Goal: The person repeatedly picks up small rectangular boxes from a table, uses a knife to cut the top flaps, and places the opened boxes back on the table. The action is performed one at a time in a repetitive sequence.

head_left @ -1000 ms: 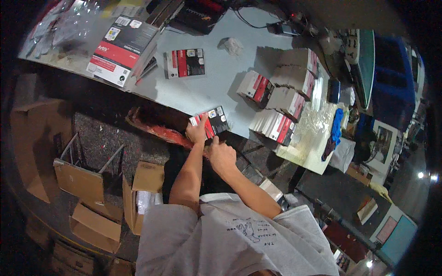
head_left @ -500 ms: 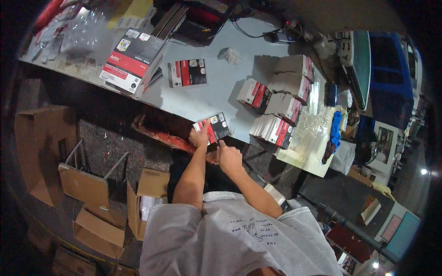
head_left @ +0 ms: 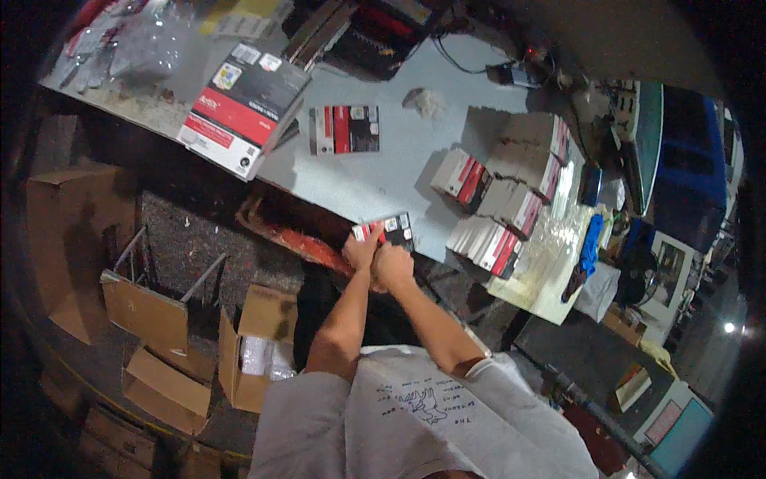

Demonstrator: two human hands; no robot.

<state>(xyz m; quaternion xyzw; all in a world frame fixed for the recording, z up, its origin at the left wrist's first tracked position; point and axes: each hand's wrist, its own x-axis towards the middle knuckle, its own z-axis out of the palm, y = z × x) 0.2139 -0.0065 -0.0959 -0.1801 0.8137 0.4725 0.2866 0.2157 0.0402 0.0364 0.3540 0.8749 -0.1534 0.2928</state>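
Seen remotely, I find the left hand (head_left: 360, 251) pinching the printed pack (head_left: 400, 228) at the table's (head_left: 345, 188) near edge; whether the curled right hand (head_left: 392, 267) grips, I cannot tell. A loosened pinch could drop the pack floorward.

Workshop, by its worktable (head_left: 339, 188) and cartons (head_left: 76, 255)

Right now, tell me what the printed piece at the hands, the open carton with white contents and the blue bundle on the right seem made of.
Printed piece: probably card, smooth-looking, with crisp edges and black and red print; any gloss is unclear.
Carton: most likely cardboard, matt brown with stiff folded flaps.
Blue bundle: perhaps cloth, given its creases, though thin plastic is possible.
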